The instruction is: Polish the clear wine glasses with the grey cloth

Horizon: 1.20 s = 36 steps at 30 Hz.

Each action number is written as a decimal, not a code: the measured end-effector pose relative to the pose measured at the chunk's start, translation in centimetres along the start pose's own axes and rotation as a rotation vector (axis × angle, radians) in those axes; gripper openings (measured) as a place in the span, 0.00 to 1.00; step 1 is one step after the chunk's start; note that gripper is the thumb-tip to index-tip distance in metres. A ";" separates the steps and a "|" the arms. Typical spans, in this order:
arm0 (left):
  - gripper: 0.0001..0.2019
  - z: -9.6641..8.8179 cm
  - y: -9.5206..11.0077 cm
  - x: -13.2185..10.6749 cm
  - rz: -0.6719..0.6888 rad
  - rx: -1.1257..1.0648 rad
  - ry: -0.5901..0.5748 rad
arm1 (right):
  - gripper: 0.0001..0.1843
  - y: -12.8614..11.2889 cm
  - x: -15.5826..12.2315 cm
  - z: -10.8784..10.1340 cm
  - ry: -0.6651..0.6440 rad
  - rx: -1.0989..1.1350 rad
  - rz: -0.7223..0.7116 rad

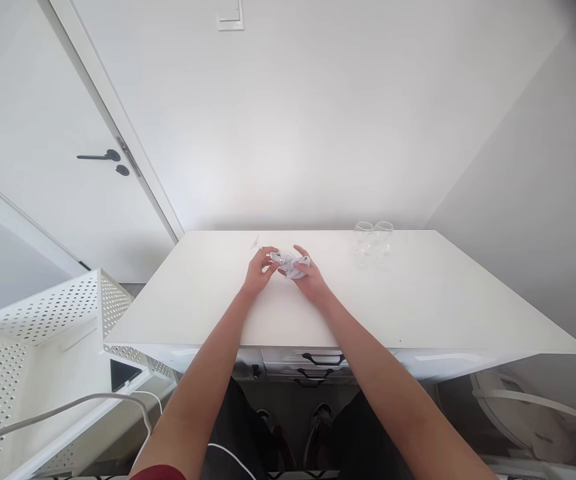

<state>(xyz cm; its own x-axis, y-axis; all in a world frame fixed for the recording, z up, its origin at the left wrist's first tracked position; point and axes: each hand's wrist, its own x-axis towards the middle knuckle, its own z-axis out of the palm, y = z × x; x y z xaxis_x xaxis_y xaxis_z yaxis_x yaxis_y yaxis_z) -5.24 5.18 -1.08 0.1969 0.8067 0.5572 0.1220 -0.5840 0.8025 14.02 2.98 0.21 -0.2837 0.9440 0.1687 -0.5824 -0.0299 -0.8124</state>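
Over the middle of a white table (418, 313), both my hands meet around a clear wine glass (274, 255) lying on its side, its foot pointing left and up. My left hand (259, 270) is closed on the glass near the stem and bowl. My right hand (309, 277) is closed on a small pale grey cloth (295, 268), pressed against the bowl of the glass.
Two more clear wine glasses (373, 239) stand upright at the table's back right, near the wall. A white perforated shelf unit (43, 320) stands to the left. A white door with a black handle (99, 157) is at back left. Drawer handles (323, 360) sit under the table's front edge.
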 end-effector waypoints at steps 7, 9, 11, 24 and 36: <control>0.16 0.0 -0.1 0.1 0.043 -0.024 0.026 | 0.26 1.3 1.0 -1.4 0.346 -0.287 -0.158; 0.16 0.0 -0.2 0.1 0.043 -0.001 0.034 | 0.23 1.7 1.1 -1.8 0.401 -0.379 -0.211; 0.16 0.1 -0.1 0.1 0.049 0.029 0.018 | 0.22 1.9 1.1 -2.0 0.399 -0.426 -0.236; 0.18 0.4 0.2 0.0 -0.022 -0.114 -0.060 | 0.33 0.6 1.0 -1.3 0.168 -0.009 -0.007; 0.20 -0.2 0.2 0.2 -0.193 0.003 0.177 | 0.36 0.7 -1.2 1.6 -0.013 -0.446 -0.184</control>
<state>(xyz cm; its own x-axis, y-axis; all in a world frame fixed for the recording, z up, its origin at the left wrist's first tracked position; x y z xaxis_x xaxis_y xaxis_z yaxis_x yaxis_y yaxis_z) -5.34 5.21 -0.78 -0.0037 0.9061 0.4230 0.1436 -0.4182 0.8969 12.73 1.26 0.35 -0.2179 0.9159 0.3371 -0.2416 0.2840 -0.9279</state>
